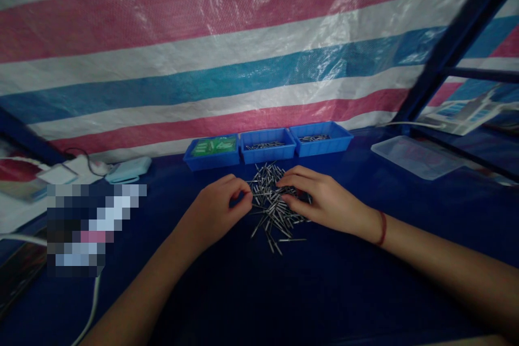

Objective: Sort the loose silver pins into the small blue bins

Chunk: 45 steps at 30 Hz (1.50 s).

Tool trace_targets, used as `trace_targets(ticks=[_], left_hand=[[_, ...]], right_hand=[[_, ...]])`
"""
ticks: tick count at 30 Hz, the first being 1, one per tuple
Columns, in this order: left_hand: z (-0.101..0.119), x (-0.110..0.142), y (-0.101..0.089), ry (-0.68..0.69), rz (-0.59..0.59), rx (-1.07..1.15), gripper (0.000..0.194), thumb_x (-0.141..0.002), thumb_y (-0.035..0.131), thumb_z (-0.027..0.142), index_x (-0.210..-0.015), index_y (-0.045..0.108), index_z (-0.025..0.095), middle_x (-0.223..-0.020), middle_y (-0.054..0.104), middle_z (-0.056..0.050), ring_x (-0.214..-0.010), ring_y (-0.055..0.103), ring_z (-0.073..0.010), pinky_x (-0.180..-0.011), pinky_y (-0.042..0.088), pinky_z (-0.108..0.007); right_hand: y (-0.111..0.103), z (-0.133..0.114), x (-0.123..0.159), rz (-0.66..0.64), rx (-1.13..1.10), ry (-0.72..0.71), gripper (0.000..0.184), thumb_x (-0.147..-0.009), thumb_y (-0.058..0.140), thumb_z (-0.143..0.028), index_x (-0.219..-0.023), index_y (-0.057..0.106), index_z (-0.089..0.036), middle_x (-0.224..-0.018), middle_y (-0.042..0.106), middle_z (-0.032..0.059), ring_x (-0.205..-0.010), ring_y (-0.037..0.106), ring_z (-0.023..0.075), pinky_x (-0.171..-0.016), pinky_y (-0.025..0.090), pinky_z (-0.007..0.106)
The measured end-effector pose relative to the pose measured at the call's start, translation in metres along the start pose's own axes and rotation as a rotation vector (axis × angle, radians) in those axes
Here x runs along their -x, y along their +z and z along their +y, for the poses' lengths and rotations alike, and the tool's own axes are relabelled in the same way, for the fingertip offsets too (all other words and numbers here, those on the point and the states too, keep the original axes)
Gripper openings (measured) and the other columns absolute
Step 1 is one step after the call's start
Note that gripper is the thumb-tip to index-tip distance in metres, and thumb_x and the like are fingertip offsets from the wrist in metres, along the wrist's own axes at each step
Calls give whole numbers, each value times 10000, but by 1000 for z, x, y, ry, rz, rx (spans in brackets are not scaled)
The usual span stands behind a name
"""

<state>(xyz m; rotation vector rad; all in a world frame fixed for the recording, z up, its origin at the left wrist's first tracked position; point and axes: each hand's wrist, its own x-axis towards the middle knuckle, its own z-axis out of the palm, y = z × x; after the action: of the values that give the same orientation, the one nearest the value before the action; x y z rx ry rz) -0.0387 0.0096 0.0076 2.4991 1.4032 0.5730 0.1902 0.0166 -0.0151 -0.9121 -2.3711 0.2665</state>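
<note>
A loose pile of thin, silvery metal rods [279,213] lies on the dark blue tabletop [227,292]. At its left edge is my left hand [227,200], thumb and forefinger pinched together. Rod ends show beside those fingertips, but I cannot make out whether the pinch holds one. My right hand [320,194] reaches over the right side of the pile, thumb and fingers apart, the fingertips at the rods. A single rod [292,240] lies at the near edge of the pile.
Behind the pile stand three blue bins: the left bin [213,161] holds green-wrapped contents, the middle bin [268,154] and right bin [324,146] hold metal rods. A translucent lid [417,157] lies right. A light-blue case [128,169] and white cable [94,303] are left.
</note>
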Motion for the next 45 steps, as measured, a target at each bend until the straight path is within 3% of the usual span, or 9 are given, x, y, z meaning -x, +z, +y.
trace_targets(ticks=[3,9,15,27,45], left_hand=[[6,0,-1,38,43,75,147,-830,488,233,-732,579,172,-638,448,38,-572,439,-104,-561,335,-231],[18,5,2,101,124,205,94,-840,522,227,-789,587,182,-650,429,46,-561,427,-83,-537,339,-204],[20,6,7,98,221,340,107,-825,579,260,-908,625,211,-636,424,52,-537,426,-75,-501,333,-192],[23,7,14,52,234,459,110,-837,564,270,-806,646,203,-631,467,37,-552,454,-84,-512,354,-205],[22,8,13,68,218,432,119,-855,545,275,-866,648,216,-645,452,36,-565,451,-84,-512,353,-205]], right_hand=[[2,-6,0,16,-82,-23,293,-872,526,-292,-1117,581,-142,-1038,599,85,-956,573,172,-836,477,311],[5,-18,0,26,-268,29,205,-906,478,-259,-930,650,-150,-801,640,34,-729,587,120,-681,462,263],[5,-23,1,50,-437,126,215,-908,473,-273,-874,646,-152,-787,639,31,-708,581,115,-655,451,256],[7,-28,3,-36,-544,113,242,-922,432,-282,-790,587,-152,-688,524,-6,-613,480,95,-566,401,239],[10,-27,3,18,-528,184,170,-868,508,-262,-849,637,-153,-740,614,20,-630,519,106,-573,434,257]])
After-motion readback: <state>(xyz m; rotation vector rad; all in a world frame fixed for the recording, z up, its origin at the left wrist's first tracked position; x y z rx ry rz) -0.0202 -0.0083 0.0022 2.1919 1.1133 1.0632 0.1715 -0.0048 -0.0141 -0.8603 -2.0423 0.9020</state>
